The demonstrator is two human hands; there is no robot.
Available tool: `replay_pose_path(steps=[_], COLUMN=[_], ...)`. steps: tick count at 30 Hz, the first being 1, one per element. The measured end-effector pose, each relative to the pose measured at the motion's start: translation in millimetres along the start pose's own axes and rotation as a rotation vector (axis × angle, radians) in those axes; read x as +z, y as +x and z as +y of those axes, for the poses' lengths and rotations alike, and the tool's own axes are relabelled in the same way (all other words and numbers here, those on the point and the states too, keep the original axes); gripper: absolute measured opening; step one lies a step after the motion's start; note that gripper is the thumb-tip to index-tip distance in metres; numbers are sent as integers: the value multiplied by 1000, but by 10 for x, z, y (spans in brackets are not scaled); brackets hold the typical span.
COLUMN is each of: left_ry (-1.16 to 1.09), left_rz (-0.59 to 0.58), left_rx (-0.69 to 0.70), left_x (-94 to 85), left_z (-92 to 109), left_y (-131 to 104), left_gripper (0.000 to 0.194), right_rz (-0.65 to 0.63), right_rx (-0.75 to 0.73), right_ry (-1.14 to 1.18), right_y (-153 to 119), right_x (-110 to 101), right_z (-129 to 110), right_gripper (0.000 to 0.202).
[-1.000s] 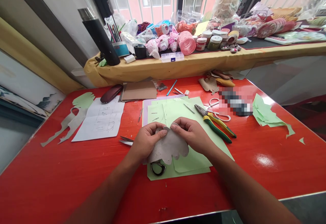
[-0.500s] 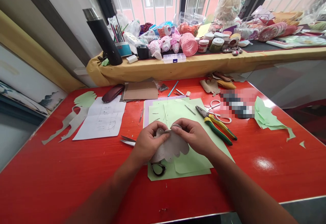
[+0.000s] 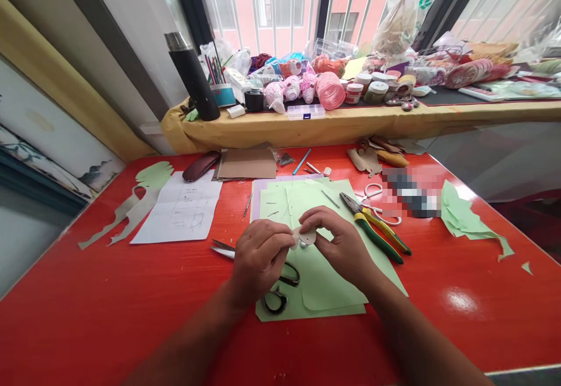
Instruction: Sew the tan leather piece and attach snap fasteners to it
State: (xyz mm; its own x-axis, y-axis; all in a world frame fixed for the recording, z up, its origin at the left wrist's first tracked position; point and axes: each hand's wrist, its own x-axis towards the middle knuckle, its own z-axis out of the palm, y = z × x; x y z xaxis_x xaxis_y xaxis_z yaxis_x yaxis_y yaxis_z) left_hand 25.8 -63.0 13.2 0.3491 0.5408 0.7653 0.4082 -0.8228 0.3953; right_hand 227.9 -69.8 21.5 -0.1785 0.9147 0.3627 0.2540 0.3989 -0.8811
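My left hand point(image 3: 262, 254) is closed, its fingertips pinching one end of a pale grey-beige scalloped piece point(image 3: 308, 237), which looks like leather or felt. The other end is between the thumb and fingers of my right hand point(image 3: 335, 240). Most of the piece is hidden behind my hands or turned edge-on. Both hands hover over pale green paper sheets point(image 3: 333, 286). Beneath my left hand lies a pair of scissors point(image 3: 275, 302) with black handles, its blades poking out to the left. Pliers point(image 3: 381, 235) with green and yellow grips rest right of my right hand.
White-handled scissors point(image 3: 385, 216) lie beyond the pliers. To the left are a printed sheet point(image 3: 177, 213) and grey cut strips point(image 3: 127, 213). Brown boards point(image 3: 248, 164) sit at the back. Green scraps point(image 3: 468, 213) lie on the right. A crowded sill point(image 3: 263, 131) runs behind the red table.
The scalloped piece, broadly visible before below my fingers, is now turned so only a small part shows. My left hand has rolled over, back upward. More of the black scissor handles shows.
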Motion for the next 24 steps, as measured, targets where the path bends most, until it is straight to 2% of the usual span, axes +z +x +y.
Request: replay_pose_path(steps=[12, 16, 19, 23, 24], left_ry=[39, 10, -115, -372, -433], left_rz=[-17, -8, -22, -52, -61], left_rx=[56, 25, -146, -611, -728], left_x=[6, 6, -1, 2, 7], left_z=[-6, 2, 27, 42, 36], left_y=[-17, -14, -10, 5, 9], left_gripper=[23, 22, 20, 4, 6], right_rz=[57, 51, 30, -11, -21], right_rx=[-39, -29, 18, 190, 235], right_ry=[-4, 1, 21, 62, 77], right_y=[7, 9, 0, -22, -27], right_x=[4, 4, 2, -2, -3], right_z=[-27, -30, -40, -42, -39], right_gripper=[26, 27, 23, 11, 13])
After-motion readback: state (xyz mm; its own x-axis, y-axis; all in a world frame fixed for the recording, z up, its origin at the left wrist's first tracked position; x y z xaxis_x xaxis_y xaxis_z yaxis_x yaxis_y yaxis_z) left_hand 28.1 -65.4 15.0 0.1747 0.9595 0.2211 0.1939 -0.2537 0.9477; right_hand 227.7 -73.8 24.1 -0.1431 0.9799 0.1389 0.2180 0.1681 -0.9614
